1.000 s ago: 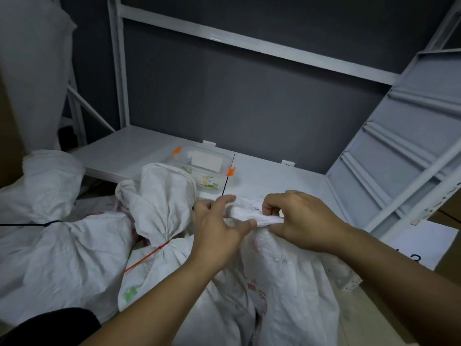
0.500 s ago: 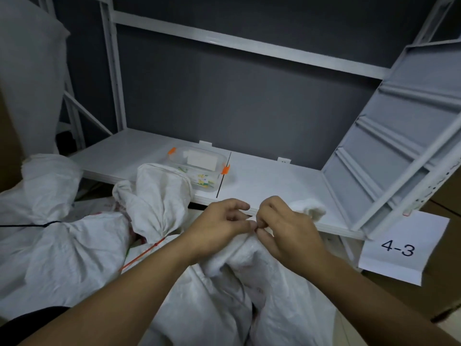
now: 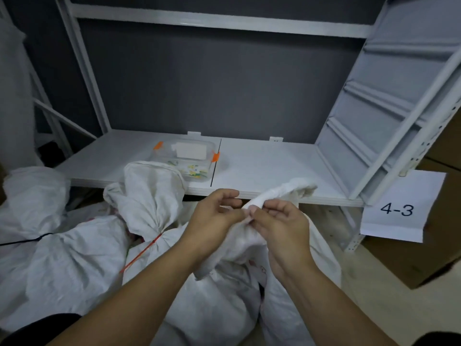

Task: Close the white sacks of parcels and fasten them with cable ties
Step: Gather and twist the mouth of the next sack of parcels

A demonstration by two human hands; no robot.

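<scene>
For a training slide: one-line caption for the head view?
Left hand and right hand bunch the neck of a white sack; neighbouring sack tied with red cable tie.

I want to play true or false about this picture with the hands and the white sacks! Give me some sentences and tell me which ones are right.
1. The left hand and the right hand both hold the bunched top of the middle sack. True.
2. The tied sack to its left is fastened with a green tie. False: its cable tie is red.
3. The clear box with orange clips stands on the floor. False: it stands on the white shelf.
4. The paper sign reads 4-3. True.
</scene>
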